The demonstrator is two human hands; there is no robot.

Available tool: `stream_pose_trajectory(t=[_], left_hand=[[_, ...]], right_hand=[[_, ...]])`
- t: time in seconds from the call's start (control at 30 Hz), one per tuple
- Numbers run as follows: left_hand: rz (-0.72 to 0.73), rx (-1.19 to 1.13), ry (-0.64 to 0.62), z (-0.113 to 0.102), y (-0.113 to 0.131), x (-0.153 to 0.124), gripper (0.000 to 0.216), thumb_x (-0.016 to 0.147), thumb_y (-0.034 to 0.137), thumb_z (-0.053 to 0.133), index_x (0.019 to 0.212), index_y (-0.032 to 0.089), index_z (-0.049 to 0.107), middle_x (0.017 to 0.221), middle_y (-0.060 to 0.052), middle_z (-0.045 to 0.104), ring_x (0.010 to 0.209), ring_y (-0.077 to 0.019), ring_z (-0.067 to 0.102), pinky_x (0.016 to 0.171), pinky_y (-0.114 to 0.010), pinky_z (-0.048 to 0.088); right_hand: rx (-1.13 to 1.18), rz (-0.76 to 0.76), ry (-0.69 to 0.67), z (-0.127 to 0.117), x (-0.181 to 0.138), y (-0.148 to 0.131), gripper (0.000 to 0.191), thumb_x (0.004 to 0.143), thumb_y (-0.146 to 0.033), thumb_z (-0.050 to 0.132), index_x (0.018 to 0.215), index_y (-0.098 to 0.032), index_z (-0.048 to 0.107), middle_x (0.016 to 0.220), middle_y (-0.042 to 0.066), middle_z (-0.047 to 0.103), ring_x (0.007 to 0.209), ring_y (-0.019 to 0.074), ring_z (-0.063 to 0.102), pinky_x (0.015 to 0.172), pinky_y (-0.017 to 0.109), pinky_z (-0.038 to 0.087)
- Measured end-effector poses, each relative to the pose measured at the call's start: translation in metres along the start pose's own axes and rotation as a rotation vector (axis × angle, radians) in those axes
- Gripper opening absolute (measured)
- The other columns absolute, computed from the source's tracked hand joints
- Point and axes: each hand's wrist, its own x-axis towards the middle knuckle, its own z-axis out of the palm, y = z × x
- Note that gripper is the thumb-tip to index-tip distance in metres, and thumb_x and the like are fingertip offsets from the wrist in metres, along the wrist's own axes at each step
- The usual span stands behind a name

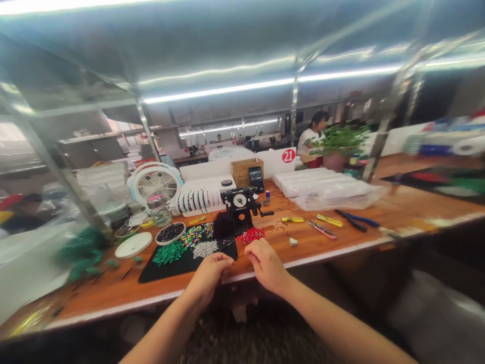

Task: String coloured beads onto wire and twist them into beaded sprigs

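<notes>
My left hand [212,270] is closed in a pinch above the front edge of the table, just below a pile of small silver-grey pieces [205,249]. To its right, my right hand [266,264] also pinches, close to a heap of red beads [250,235]. Whatever lies between the fingers is too small to make out. A black mat [151,273] carries green tube-like pieces [168,253], multicoloured beads [192,236] and a white dish [182,239] of dark pieces. Behind the hands stands a black hand-cranked machine with a round dial [241,201].
Yellow-handled tools [329,220], a red cutter knife [322,230] and blue-black pliers [356,221] lie on the right. White wrapped rolls [322,184] are behind them. A fan [157,184], glass jar [161,215] and white lid [133,245] stand left. A person [308,136] sits beyond.
</notes>
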Motion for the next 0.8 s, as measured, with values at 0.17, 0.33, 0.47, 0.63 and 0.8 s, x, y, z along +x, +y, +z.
stream_pose_trajectory(t=[0.17,0.33,0.47,0.63,0.8], left_hand=[[-0.053,-0.079,-0.033,0.001,0.002,-0.004,0.017,0.055,0.024,0.067,0.057,0.015,0.053,0.043,0.010,0.032,0.040,-0.0053,0.026,0.042,-0.020,0.019],[-0.036,-0.103,-0.020,0.004,0.004,-0.005,0.016,0.055,0.025,0.066,0.058,0.016,0.053,0.043,0.008,0.037,0.042,-0.0065,0.032,0.044,-0.021,0.024],[-0.003,-0.072,0.048,0.001,0.007,-0.003,0.016,0.056,0.023,0.066,0.056,0.016,0.052,0.041,0.009,0.036,0.038,-0.0042,0.026,0.041,-0.020,0.017],[-0.051,-0.084,0.016,-0.002,0.010,-0.003,0.021,0.056,0.021,0.065,0.051,0.017,0.045,0.042,0.009,0.033,0.037,-0.0039,0.025,0.040,-0.020,0.015],[-0.144,-0.124,0.006,0.000,0.012,-0.002,0.017,0.055,0.019,0.060,0.051,0.017,0.043,0.042,0.010,0.030,0.037,-0.0035,0.024,0.039,-0.019,0.014]], right_hand=[[-0.055,-0.057,-0.057,0.002,0.001,-0.006,0.028,0.077,0.001,0.043,0.083,-0.017,0.064,0.080,0.006,0.054,0.080,0.0197,0.045,0.075,0.033,0.038],[-0.121,0.014,-0.097,0.005,-0.002,-0.015,0.006,0.076,-0.017,0.060,0.071,-0.017,0.062,0.080,0.004,0.053,0.081,0.0198,0.046,0.075,0.034,0.040],[-0.151,0.047,0.009,0.001,-0.005,-0.017,0.012,0.077,-0.016,0.061,0.065,-0.018,0.061,0.083,0.006,0.055,0.085,0.0214,0.046,0.076,0.035,0.039],[-0.041,0.046,0.046,-0.003,-0.007,-0.012,0.012,0.083,-0.012,0.052,0.073,-0.018,0.056,0.070,0.002,0.056,0.068,0.0160,0.053,0.064,0.027,0.042],[-0.076,-0.044,0.038,0.001,-0.011,-0.011,0.025,0.084,-0.003,0.037,0.085,-0.016,0.058,0.081,0.006,0.055,0.074,0.0172,0.055,0.069,0.027,0.045]])
